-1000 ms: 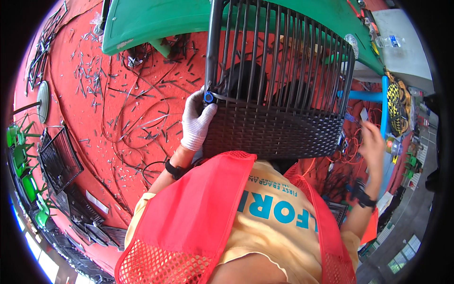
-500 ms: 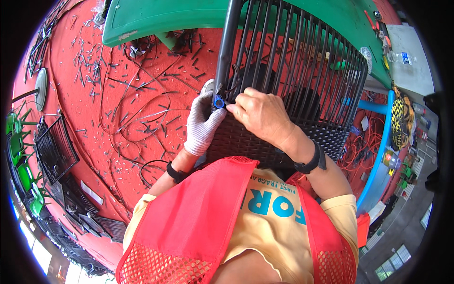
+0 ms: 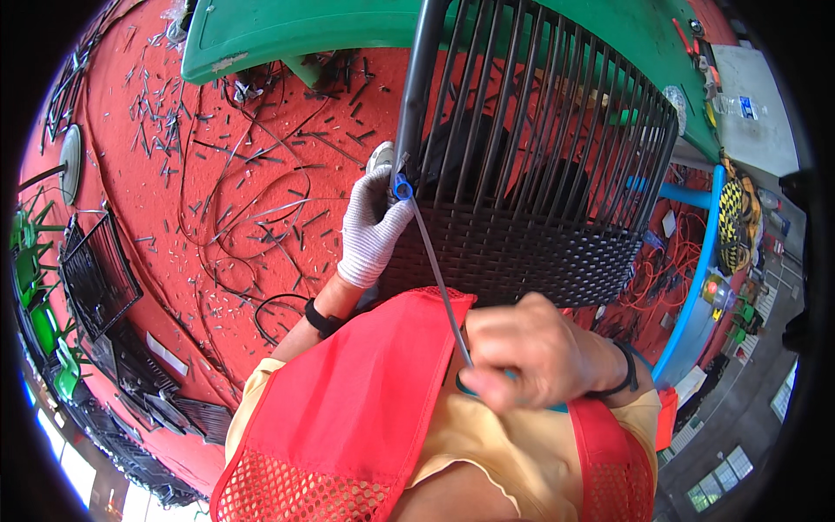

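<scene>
A black woven panel (image 3: pixel 522 248) stands before me, closely plaited in its lower part and with bare parallel strands above. Along its left side runs a dark tube (image 3: pixel 418 87). In its white knit glove, my left hand (image 3: pixel 370 228) is closed around a small blue ring-shaped tool (image 3: pixel 402 188) against the tube's lower end. A flat grey-black strip (image 3: pixel 441 278) stretches taut from beside the blue ring toward my chest. My bare right hand (image 3: pixel 526 352) pinches the strip's near end; motion blurs its fingers a little.
A green plastic table (image 3: pixel 304 35) spans the far side, with hand tools on its right part. Cut strip scraps and loose long strands litter the red floor (image 3: pixel 174 183). Other black woven panels (image 3: pixel 103 274) lie at the left. A blue bar (image 3: pixel 696 287) curves along the right.
My right hand has moved from the tube's end down toward my chest, drawing the strip out into a straight line. The left hand stays at the blue ring.
</scene>
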Demonstrator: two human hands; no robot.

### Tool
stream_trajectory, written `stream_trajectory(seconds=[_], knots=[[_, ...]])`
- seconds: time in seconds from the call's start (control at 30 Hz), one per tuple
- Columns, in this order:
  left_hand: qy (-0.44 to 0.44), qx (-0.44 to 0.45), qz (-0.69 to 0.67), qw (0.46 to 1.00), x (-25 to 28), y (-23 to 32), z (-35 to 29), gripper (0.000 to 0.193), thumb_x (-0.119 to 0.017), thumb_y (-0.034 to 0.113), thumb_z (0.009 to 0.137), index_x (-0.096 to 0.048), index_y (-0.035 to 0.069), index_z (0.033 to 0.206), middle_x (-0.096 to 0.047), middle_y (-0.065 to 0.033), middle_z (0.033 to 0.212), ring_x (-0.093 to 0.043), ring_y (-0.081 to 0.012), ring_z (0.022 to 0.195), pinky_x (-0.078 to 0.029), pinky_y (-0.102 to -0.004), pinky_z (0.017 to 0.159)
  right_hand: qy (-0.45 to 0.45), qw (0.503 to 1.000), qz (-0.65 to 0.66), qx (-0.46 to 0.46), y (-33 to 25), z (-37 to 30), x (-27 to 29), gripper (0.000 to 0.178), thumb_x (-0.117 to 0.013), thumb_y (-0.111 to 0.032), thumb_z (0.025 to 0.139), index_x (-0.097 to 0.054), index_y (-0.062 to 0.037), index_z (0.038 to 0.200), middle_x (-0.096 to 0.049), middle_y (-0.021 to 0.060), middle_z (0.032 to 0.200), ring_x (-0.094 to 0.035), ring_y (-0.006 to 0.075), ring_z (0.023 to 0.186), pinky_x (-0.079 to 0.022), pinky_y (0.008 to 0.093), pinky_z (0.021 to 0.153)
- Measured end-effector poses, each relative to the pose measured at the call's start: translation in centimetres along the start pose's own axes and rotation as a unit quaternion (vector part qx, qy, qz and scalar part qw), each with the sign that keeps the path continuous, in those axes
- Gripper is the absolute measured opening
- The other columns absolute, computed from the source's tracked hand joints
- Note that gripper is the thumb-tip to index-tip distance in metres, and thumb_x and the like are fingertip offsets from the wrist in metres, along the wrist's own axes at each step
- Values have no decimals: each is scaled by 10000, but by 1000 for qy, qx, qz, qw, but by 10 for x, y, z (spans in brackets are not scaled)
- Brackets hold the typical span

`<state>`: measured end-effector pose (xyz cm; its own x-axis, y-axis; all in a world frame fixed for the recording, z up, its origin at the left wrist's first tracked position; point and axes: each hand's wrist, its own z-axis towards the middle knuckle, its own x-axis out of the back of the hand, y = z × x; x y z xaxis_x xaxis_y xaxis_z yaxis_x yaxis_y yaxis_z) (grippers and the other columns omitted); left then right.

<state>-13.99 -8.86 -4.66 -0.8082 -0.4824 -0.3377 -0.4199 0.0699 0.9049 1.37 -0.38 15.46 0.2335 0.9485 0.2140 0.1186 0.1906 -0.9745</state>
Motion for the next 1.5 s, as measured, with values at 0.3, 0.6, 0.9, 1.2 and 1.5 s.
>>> stream_trajectory(seconds=[0.3,0.6,0.9,1.2,1.5], knots=[[-3,13,-23,1000,0,3,0,368,-616,-1,872,-472,25,1210,-538,-28,1090,-502,-105,978,-424,-264,910,-2,996,69,-51,-1,-38,21,220,-645,-37,752,-466,-38,623,-405,83,610,-469,247,526,-376,370,463],[-5,36,-12,999,2,7,3,434,-630,3,834,-452,27,1230,-521,-27,1115,-490,-110,1005,-410,-265,928,52,931,-204,-299,43,-83,80,170,-614,-136,833,-577,7,749,-557,118,694,-569,297,649,-450,376,594],[0,21,31,999,3,6,4,454,-643,21,832,-451,29,1243,-536,-37,1124,-501,-119,1019,-408,-272,941,145,924,-338,-110,61,21,23,179,-594,-157,881,-612,7,948,-644,159,847,-633,337,805,-518,415,720],[2,10,-27,1000,3,-1,0,392,-632,-28,845,-436,45,1177,-549,-26,1063,-518,-93,939,-445,-246,864,197,897,-381,-102,90,44,-12,136,-617,-184,885,-573,-62,842,-611,101,619,-627,300,544,-489,382,474],[-4,-17,-57,998,5,-12,5,369,-641,-44,804,-443,90,1084,-516,-21,1038,-485,-96,925,-426,-261,845,163,967,-156,-120,103,36,-35,143,-572,-133,906,-574,-12,830,-595,176,620,-619,326,541,-474,393,510]])
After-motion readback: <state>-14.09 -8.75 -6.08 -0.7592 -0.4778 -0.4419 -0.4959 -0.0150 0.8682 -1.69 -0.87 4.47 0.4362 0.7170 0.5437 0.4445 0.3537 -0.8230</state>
